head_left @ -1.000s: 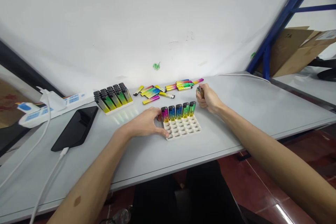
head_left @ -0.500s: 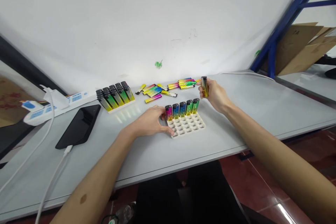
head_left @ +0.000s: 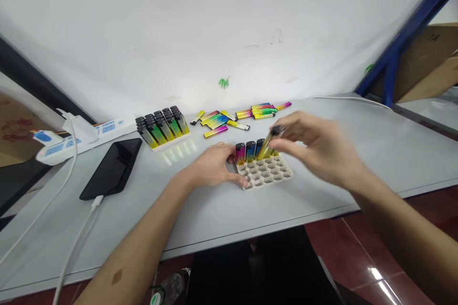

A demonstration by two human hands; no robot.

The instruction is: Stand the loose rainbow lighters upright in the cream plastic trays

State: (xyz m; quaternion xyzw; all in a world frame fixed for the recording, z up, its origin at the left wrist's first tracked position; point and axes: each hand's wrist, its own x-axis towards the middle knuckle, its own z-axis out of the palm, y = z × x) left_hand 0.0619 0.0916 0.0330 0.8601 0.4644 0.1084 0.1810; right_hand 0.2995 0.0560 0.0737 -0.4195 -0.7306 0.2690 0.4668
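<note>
Two hands are seen over the near middle of the grey table (head_left: 200, 219), and the relation that matters lies between the lighter in the right one and the cells of the white tray (head_left: 266, 175). Nearest, the left hand (head_left: 211, 167) is laid flat and open against the tray's left edge, fingers spread along it, nothing gripped. Just beyond and to the right, the right hand (head_left: 317, 145) is blurred; its fingers are closed in a pinch on a single rainbow lighter (head_left: 269, 143), held by the body with the black cap up and toward the wall. The lighter's long axis is tilted, its lower end pointing down and left at the tray, directly over the empty cells in front of the standing row of lighters (head_left: 250, 151) along the tray's far edge. Whether its foot already touches the tray cannot be told. The right hand is thus the nearer to the open cells. Farther back, loose lighters (head_left: 234, 118) are scattered lying flat, a filled tray of lighters (head_left: 162, 127) stands left of them, and a black phone (head_left: 112, 167) on a white cable lies well apart at far left.
</note>
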